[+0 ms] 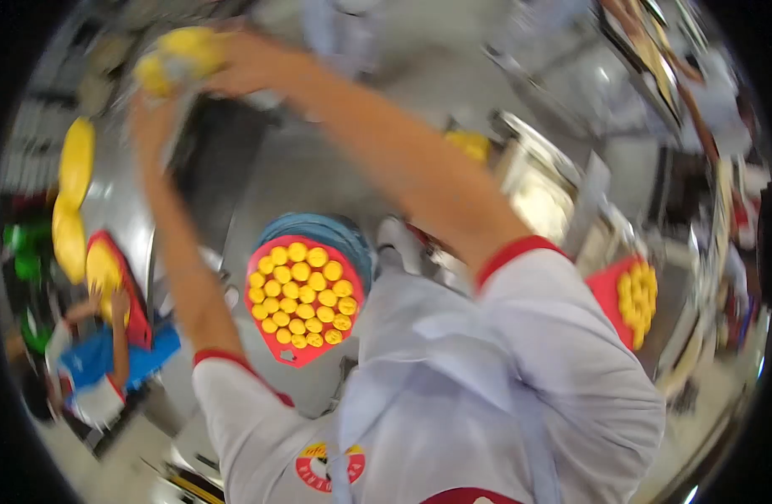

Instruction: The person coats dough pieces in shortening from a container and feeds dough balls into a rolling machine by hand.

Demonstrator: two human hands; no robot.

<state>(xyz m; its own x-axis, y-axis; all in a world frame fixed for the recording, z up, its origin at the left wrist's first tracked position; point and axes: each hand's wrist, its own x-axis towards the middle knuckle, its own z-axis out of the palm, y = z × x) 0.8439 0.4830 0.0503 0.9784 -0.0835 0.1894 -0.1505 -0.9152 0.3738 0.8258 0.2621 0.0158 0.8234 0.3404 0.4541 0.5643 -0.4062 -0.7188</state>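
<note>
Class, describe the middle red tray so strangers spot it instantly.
From the white shirt, look up, left of centre. There a red tray bears round yellow pieces. Unlike the far-right tray, it lies between the left arm and right arm.

Steel table: the shiny top (121, 197) at far left carried 2 long yellow pieces (77, 164), set nearly end to end, with 1 red board (140, 323) just beside them.
Red board: 1 yellow slab (105, 269) lay along it.
Blue tub: its rim (352, 239) showed behind the middle red tray (264, 343), which seemed to rest on it.
Middle red tray: small yellow rounds (300, 270) covered most of it, set close together.
Right red tray: this one (604, 290) bore crowded yellow lumps (638, 294).
Grey floor: 1 shoe (394, 231) stood on it (298, 176).
</note>
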